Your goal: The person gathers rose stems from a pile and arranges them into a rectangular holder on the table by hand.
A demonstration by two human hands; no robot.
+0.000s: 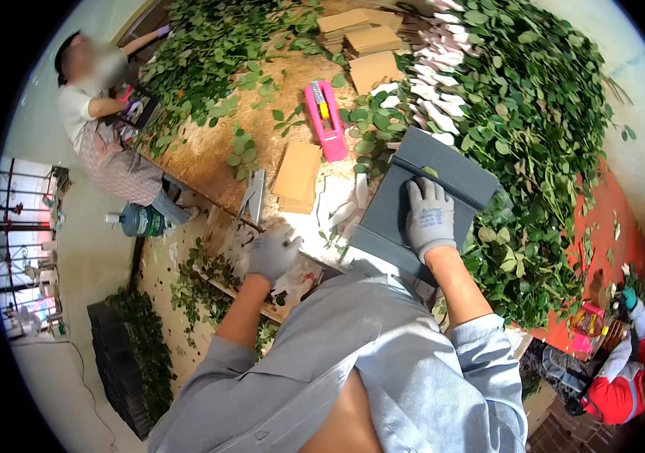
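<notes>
My right hand (429, 217), in a grey glove, lies flat with fingers stretched on a dark grey corrugated sheet (383, 215) at the table's front edge. The sheet has a raised, folded-over flap (447, 162) along its far side, with a small green leaf by my fingertips. My left hand (271, 255), also gloved, hovers at the table edge, slightly blurred, its fingers loosely apart and nothing clear in them. Beyond it are a metal stapler-like tool (253, 195) and a stack of brown cardboard pieces (297, 177). White wrapped pieces (337, 204) lie between my hands.
A pink tape dispenser (326, 121) stands mid-table. More cardboard stacks (367, 41) lie at the back. Leafy stems (526, 136) heap along the right, with white-wrapped ends (435, 83). One co-worker (103, 113) stands far left, another (624, 377) at lower right.
</notes>
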